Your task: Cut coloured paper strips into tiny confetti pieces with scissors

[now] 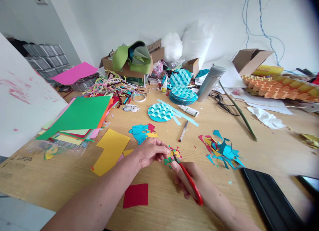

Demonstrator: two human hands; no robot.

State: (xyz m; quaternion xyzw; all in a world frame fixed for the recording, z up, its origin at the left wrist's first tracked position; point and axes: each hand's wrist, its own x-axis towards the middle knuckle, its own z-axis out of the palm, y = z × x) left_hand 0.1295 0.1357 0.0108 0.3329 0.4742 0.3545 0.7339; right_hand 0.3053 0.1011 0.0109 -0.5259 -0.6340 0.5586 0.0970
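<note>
Red-handled scissors (190,183) are in my right hand (186,178), their blades pointing up and left toward my left fingertips. The fingers of my left hand (154,151) are pinched together beside the blade tips; whatever they hold is too small to make out. Small red, yellow and green paper bits (176,152) lie on the table just beyond and under the blades. Blue paper fish (139,132) lie behind my left hand, next to a dark red piece and a yellow one. A dark red paper rectangle (136,195) lies in front, below my left wrist.
Yellow paper (112,149) and a green-topped paper stack (81,113) are at left. Blue scraps (225,151) and a black phone (270,199) are at right. Behind are a pen (183,131), glue bottle (189,110), blue discs (160,112) and a grey flask (210,83).
</note>
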